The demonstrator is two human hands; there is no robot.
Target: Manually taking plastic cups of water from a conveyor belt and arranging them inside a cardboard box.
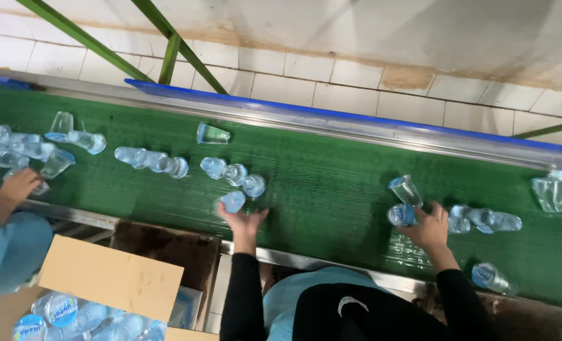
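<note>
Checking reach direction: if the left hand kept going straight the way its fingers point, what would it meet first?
Likely the sealed water cup right at the left hand's fingertips; contact can't be confirmed.

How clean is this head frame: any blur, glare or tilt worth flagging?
Head view: tilted, so the green belt runs diagonally; left hand and the cup at its fingertips are motion-smeared; right hand is sharper; wet sheen glints on the belt near it; lighting is dim and bluish.

Long black sleeves are worn to the wrists; a black top with light blue fabric is seen beneath.
</note>
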